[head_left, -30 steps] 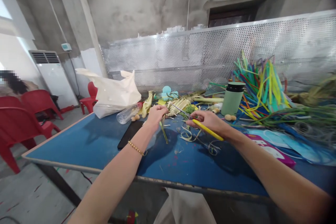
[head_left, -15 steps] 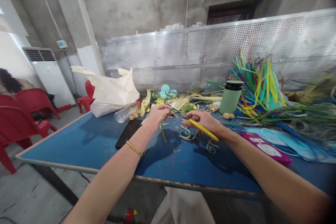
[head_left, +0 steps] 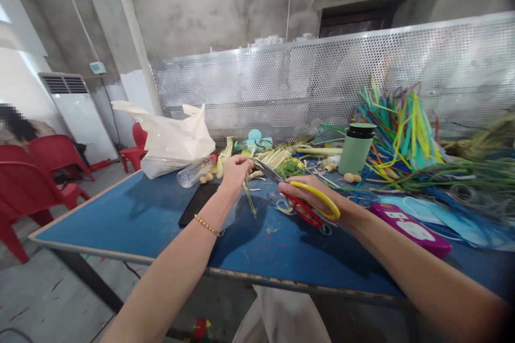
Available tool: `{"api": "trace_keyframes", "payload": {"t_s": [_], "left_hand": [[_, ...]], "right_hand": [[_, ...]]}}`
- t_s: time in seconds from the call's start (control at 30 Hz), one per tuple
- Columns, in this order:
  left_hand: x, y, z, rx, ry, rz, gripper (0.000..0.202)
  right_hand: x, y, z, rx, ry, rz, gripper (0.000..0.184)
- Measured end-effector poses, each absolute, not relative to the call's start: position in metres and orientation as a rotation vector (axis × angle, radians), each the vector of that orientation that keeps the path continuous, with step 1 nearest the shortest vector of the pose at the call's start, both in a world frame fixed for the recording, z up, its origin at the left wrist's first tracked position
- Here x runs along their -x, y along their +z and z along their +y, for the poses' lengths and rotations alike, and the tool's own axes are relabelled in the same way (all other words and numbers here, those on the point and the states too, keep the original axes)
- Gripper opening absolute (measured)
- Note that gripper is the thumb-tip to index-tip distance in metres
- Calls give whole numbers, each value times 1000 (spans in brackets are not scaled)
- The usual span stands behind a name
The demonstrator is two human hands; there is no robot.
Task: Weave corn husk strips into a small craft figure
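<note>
My right hand [head_left: 300,188] grips a pair of scissors [head_left: 311,202] with one yellow and one red handle loop. The metal blades point left, and their tips are at the fingers of my left hand [head_left: 238,172]. Those fingers are pinched on a thin green plant strip [head_left: 249,201] that hangs down toward the table; its upper end is hidden in the grip. Behind the hands lie pale husk pieces [head_left: 277,157] and a small bundle of green strands [head_left: 288,168]. Curled thin scraps [head_left: 284,206] are on the blue table [head_left: 132,225] below the scissors.
On the left are a white plastic bag [head_left: 177,136], a clear bottle [head_left: 196,171] and a black tablet-like device [head_left: 198,204]. To the right stand a green canister [head_left: 356,150], a heap of coloured strips [head_left: 410,128] and a magenta pack [head_left: 410,229]. Red chairs [head_left: 60,158] are beyond the table.
The scissors have turned in my right hand, so the red loop now shows below the yellow one. My left hand has shifted slightly left, still pinching the strip.
</note>
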State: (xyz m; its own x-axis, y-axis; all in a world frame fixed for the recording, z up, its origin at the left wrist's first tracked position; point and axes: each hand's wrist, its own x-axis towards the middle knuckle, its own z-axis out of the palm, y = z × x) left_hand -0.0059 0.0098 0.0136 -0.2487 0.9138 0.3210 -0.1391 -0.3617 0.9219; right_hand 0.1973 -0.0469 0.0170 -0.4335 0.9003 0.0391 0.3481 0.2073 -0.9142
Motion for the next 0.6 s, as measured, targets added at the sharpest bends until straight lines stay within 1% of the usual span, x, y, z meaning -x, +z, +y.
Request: {"api": "trace_keyframes", "payload": {"t_s": [0.27,0.43,0.6], "left_hand": [[1,16,5,-1158,1699,1056,4],[2,14,6,-1129,1701,1055,9],[-1,12,7,-1204,1720,1084,7]], "right_hand": [[-189,16,-49,1045,1288,-1785,47],[-184,7,-47,1091,1399,-1649,48],[-180,6,-49,1107,1423,-1573,47]]}}
